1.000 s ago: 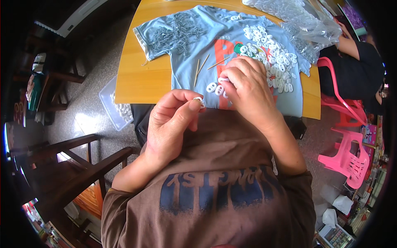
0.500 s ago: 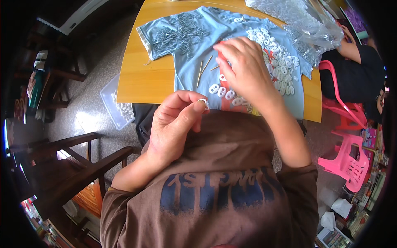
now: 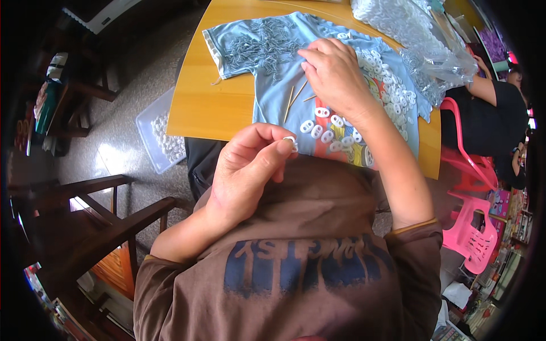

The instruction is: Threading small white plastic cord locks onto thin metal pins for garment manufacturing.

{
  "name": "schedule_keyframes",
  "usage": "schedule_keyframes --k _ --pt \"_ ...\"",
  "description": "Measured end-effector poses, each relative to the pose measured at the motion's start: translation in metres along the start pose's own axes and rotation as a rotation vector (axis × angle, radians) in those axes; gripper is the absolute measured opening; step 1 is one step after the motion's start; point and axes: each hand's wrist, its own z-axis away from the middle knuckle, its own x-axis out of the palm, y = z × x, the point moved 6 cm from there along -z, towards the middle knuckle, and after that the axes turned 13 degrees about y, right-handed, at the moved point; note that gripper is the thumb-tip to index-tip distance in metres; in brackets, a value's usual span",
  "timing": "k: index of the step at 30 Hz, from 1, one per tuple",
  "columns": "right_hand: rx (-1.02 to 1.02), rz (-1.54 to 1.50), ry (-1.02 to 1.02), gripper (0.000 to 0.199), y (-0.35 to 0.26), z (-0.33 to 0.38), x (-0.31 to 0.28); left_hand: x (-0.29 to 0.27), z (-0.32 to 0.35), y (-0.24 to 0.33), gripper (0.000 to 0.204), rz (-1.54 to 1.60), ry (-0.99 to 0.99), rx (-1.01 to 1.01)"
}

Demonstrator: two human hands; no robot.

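Note:
My left hand pinches a small white oval plastic piece between thumb and index finger, above my lap near the table edge. My right hand stretches over a light blue T-shirt spread on the table. Its fingertips are apart, at the right edge of a heap of small grey metal pins or screws; nothing shows in them. Several white oval pieces with two holes lie loose by the right wrist. More fill a pile to its right. Three thin wooden sticks lie left of the hand.
A clear plastic bag of metal and white parts sits at the far right of the wooden table. A plastic bin with white pieces stands on the floor at left. Nearby are a dark wooden chair, a pink chair and another person.
My right hand has moved left, away from the white pieces to the edge of the metal heap. My left hand keeps its white piece. The whole view has shifted slightly.

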Motion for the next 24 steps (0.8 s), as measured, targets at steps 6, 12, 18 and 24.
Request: schedule_keyframes --k 6,12,18,24 --pt "-0.008 -0.041 -0.013 0.008 0.000 0.000 -0.005 0.001 -0.001 0.000 0.011 0.004 -0.016 0.016" --pt "0.067 -0.145 0.045 0.009 0.015 -0.004 0.000 0.003 -0.001 -0.002 0.011 -0.002 -0.022 0.008" --pt "0.162 -0.155 0.053 0.011 0.020 -0.008 0.002 0.001 -0.001 -0.003 0.011 -0.011 -0.028 -0.011" --pt "0.263 -0.086 -0.045 0.013 0.035 -0.014 0.015 0.001 -0.002 -0.003 0.011 0.008 -0.040 -0.006"
